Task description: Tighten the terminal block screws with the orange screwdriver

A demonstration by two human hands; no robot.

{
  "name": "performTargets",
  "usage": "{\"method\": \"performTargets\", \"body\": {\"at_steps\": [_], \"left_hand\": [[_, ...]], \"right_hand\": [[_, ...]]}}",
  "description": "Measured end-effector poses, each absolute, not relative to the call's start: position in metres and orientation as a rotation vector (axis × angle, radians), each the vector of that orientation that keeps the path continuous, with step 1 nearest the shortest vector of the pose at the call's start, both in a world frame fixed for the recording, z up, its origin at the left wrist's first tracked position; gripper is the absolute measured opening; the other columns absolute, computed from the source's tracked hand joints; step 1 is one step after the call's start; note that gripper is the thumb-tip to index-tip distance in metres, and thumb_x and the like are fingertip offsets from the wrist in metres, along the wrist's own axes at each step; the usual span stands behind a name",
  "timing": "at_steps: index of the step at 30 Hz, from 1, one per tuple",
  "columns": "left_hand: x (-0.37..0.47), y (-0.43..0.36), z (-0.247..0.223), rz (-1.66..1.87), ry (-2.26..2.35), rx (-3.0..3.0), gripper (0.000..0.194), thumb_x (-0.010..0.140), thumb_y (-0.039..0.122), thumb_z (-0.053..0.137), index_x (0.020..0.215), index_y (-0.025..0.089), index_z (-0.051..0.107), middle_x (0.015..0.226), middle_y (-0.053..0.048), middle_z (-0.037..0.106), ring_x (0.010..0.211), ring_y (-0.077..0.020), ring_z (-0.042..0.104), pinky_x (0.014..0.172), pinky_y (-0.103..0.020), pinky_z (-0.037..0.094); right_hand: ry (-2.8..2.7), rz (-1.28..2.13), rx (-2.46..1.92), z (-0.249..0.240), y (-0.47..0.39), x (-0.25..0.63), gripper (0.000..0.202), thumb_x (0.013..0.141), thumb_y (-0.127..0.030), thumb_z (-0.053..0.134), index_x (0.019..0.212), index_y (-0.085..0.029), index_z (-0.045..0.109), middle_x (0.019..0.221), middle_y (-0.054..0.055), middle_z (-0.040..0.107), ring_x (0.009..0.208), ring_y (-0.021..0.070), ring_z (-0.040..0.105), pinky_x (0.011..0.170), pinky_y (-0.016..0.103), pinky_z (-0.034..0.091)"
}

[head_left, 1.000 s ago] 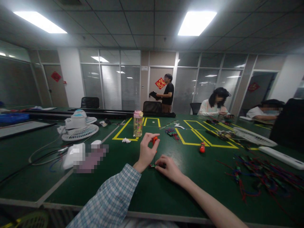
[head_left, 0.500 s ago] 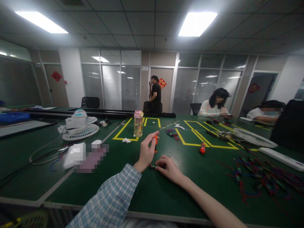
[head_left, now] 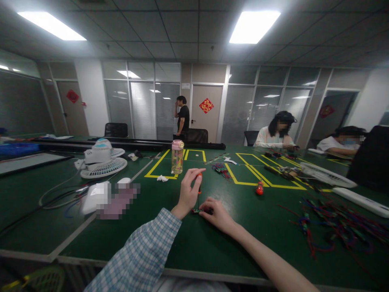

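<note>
My left hand (head_left: 189,190) is closed around the orange and black handle of a screwdriver (head_left: 199,189), which stands upright. Its thin dark shaft runs down to a small circuit board (head_left: 195,211) lying on the green table (head_left: 225,251). Low at the table, my right hand (head_left: 217,215) pinches the right end of that board between thumb and fingers. My fingertips hide part of the board, and the screwdriver's tip is too small to make out clearly.
A pink-lidded bottle (head_left: 177,158) stands beyond my left hand, near crumpled tissue (head_left: 162,178). Farther right are a red object (head_left: 259,188) and a heap of wired boards (head_left: 340,227). A white fan (head_left: 101,160) lies left. Two people sit across the table; another person (head_left: 182,115) stands behind.
The standing person has moved left, away from the door. My hands, the screwdriver and the board keep nearly the same place; the fingers of my left hand have shifted slightly on the handle.
</note>
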State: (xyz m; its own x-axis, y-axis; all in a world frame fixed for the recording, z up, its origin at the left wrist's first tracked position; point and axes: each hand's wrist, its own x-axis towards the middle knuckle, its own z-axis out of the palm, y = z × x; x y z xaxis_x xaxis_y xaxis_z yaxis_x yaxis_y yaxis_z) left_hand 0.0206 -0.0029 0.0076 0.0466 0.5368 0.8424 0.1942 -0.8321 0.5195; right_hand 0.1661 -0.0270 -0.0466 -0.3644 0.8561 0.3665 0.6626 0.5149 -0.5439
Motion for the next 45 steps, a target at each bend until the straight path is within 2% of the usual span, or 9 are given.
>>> {"method": "performTargets", "body": {"at_steps": [3,7,14,19,24,29,33,37,45], "left_hand": [[0.0213,-0.0019,0.0065,1.818,0.703,2.013,0.031,0.096,0.024,0.036,0.116,0.021,0.059,0.113,-0.007,0.061,0.092,-0.0159,0.061,0.084,-0.031,0.049],[0.0227,0.0,0.0047,1.821,0.722,1.963,0.029,0.093,0.023,0.045,0.12,0.02,0.056,0.108,-0.007,0.063,0.086,-0.0147,0.063,0.08,-0.029,0.05],[0.0233,-0.0026,0.0066,1.89,0.797,2.102,0.02,0.088,0.019,0.053,0.106,0.021,0.063,0.092,-0.003,0.058,0.082,-0.0135,0.056,0.073,-0.025,0.046],[0.0229,-0.0041,0.0074,1.929,0.847,2.112,0.017,0.085,0.021,0.058,0.1,0.022,0.065,0.092,-0.003,0.055,0.089,-0.0152,0.056,0.081,-0.028,0.046],[0.0213,-0.0019,0.0065,1.85,0.755,2.039,0.026,0.094,0.025,0.042,0.11,0.022,0.062,0.107,-0.006,0.062,0.095,-0.0166,0.06,0.085,-0.031,0.047],[0.0211,-0.0024,0.0067,1.825,0.729,2.002,0.027,0.094,0.024,0.041,0.114,0.021,0.06,0.099,-0.005,0.063,0.082,-0.0138,0.061,0.076,-0.027,0.048],[0.0222,-0.0044,0.0079,1.912,0.827,2.071,0.018,0.089,0.022,0.052,0.104,0.02,0.063,0.087,-0.002,0.055,0.079,-0.0134,0.055,0.073,-0.025,0.045],[0.022,-0.005,0.0083,1.959,0.867,2.071,0.01,0.086,0.023,0.057,0.094,0.019,0.063,0.088,-0.002,0.051,0.084,-0.0143,0.053,0.079,-0.027,0.044],[0.0184,-0.0046,0.0094,1.858,0.796,2.063,0.031,0.096,0.023,0.034,0.112,0.02,0.06,0.099,-0.005,0.056,0.092,-0.016,0.054,0.081,-0.028,0.044]], "right_hand": [[-2.144,0.408,-1.216,-0.0485,-0.0256,0.1669,0.012,0.076,-0.013,0.063,0.083,-0.016,0.072,0.079,0.003,0.059,0.068,0.0132,0.057,0.064,0.023,0.044],[-2.14,0.408,-1.209,-0.0507,-0.0247,0.1671,0.011,0.076,-0.013,0.063,0.083,-0.016,0.072,0.08,0.003,0.059,0.069,0.0133,0.057,0.064,0.023,0.044],[-2.135,0.405,-1.212,-0.0498,-0.0257,0.1667,0.012,0.075,-0.011,0.064,0.082,-0.015,0.072,0.078,0.003,0.059,0.069,0.0136,0.057,0.065,0.023,0.044],[-2.137,0.399,-1.206,-0.0514,-0.0247,0.1669,0.013,0.075,-0.01,0.062,0.081,-0.016,0.071,0.079,0.003,0.059,0.067,0.0128,0.057,0.063,0.023,0.044],[-2.137,0.393,-1.164,-0.0556,-0.0231,0.1677,0.013,0.075,-0.01,0.061,0.081,-0.015,0.071,0.079,0.003,0.059,0.066,0.0124,0.056,0.062,0.022,0.043],[-2.132,0.4,-1.173,-0.0531,-0.0244,0.1672,0.012,0.075,-0.01,0.061,0.08,-0.016,0.07,0.078,0.002,0.058,0.067,0.0121,0.056,0.062,0.022,0.043],[-2.14,0.4,-1.184,-0.0526,-0.0246,0.1675,0.013,0.075,-0.01,0.061,0.082,-0.016,0.07,0.079,0.002,0.058,0.068,0.012,0.056,0.063,0.022,0.044],[-2.149,0.397,-1.189,-0.0539,-0.0243,0.1682,0.013,0.076,-0.011,0.061,0.083,-0.016,0.07,0.08,0.002,0.058,0.068,0.0123,0.056,0.063,0.022,0.044],[-2.148,0.404,-1.19,-0.0509,-0.0268,0.1682,0.013,0.077,-0.013,0.061,0.084,-0.017,0.07,0.081,0.002,0.058,0.07,0.0128,0.056,0.064,0.023,0.045]]}}
